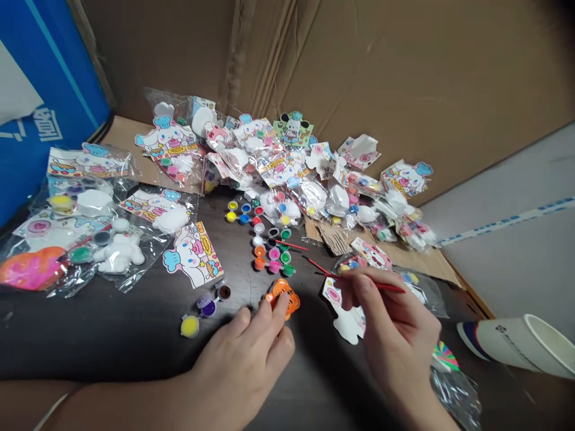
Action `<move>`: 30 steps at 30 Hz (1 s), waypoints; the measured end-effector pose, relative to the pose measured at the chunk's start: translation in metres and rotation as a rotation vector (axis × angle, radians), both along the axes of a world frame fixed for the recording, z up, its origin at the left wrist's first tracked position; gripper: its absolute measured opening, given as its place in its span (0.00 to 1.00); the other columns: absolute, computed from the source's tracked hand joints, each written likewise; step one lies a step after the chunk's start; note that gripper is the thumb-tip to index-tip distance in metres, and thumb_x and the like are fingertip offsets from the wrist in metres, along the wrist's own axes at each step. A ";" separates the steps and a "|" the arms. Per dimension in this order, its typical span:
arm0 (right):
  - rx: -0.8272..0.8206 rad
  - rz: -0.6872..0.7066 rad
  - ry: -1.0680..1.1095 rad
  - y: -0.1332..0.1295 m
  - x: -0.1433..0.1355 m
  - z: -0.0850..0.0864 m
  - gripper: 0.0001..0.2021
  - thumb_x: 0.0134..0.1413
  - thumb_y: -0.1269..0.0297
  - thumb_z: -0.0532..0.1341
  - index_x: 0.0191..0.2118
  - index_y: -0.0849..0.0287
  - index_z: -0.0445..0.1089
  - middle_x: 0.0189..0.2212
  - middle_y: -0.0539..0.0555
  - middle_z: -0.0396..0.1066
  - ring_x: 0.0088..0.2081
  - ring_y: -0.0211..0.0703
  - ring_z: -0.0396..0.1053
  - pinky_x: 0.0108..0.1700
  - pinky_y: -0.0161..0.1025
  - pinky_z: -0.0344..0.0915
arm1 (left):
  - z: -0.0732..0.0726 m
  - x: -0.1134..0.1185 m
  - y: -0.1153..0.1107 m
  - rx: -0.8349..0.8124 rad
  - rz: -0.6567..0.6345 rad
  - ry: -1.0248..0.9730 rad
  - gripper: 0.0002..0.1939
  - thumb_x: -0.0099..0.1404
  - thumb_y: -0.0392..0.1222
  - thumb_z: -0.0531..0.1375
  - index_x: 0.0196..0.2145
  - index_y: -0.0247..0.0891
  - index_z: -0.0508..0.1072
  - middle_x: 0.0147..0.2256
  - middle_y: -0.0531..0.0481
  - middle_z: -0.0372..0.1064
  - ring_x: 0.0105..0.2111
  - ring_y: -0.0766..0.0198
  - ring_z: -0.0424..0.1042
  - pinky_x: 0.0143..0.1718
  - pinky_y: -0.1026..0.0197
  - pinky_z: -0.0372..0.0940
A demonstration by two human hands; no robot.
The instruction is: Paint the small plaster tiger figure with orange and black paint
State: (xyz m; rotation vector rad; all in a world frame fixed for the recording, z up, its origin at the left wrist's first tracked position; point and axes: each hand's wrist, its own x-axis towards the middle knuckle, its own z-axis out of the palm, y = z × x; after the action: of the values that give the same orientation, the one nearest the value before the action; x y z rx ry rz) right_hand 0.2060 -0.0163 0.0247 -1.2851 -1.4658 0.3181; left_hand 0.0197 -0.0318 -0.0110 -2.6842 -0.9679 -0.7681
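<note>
An orange painted figure (284,298) with dark marks lies flat on the dark table. My left hand (251,353) rests beside it, one fingertip on its surface and the fingers slightly bent and apart. Right of the figure, my right hand (390,329) pinches a thin red paintbrush (330,272), its tip pointing left above the table. Another red brush (291,244) lies by the open paint pots (274,253) beyond the figure. Yellow paint (189,326), purple paint (208,308) and brown paint (224,292) stand left of my left hand.
Bagged white figures with cartoon cards (283,167) pile up along the back. More bags (119,254) and a pink-orange piece (33,268) lie at left. A paper cup (516,344) lies tilted at right. Loose cards (193,254) rest on the table. Cardboard (404,72) stands behind.
</note>
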 end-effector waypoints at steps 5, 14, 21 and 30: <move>-0.179 0.223 -0.107 0.037 -0.021 0.013 0.06 0.56 0.65 0.59 0.30 0.58 0.70 0.21 0.49 0.72 0.19 0.33 0.64 0.20 0.30 0.62 | 0.000 0.000 -0.002 0.004 0.018 0.045 0.12 0.66 0.32 0.50 0.37 0.37 0.74 0.48 0.45 0.74 0.45 0.60 0.67 0.40 0.59 0.54; -0.336 0.402 -0.357 0.064 -0.039 0.006 0.08 0.55 0.70 0.56 0.27 0.58 0.66 0.20 0.48 0.73 0.21 0.35 0.67 0.26 0.33 0.62 | -0.002 0.001 -0.003 -0.009 0.037 0.089 0.12 0.65 0.33 0.52 0.42 0.34 0.73 0.49 0.42 0.73 0.45 0.57 0.67 0.41 0.57 0.54; -0.083 0.105 0.060 0.028 -0.013 0.015 0.04 0.54 0.65 0.62 0.29 0.57 0.69 0.22 0.48 0.71 0.22 0.34 0.65 0.23 0.32 0.60 | -0.001 0.001 -0.001 -0.001 0.027 0.073 0.12 0.63 0.31 0.51 0.40 0.30 0.73 0.52 0.37 0.71 0.46 0.55 0.67 0.40 0.56 0.54; -0.088 0.097 0.327 -0.020 -0.015 -0.040 0.08 0.60 0.65 0.58 0.29 0.57 0.68 0.21 0.47 0.67 0.20 0.31 0.61 0.21 0.29 0.60 | 0.002 0.001 0.002 -0.013 0.010 0.074 0.13 0.64 0.30 0.50 0.40 0.29 0.73 0.51 0.38 0.72 0.45 0.54 0.67 0.39 0.56 0.57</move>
State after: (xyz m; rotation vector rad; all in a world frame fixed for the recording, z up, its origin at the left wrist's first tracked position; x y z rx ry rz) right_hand 0.1909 -0.0364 -0.0155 -1.1694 -1.2468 0.6330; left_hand 0.0203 -0.0303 -0.0091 -2.6956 -0.9714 -0.6579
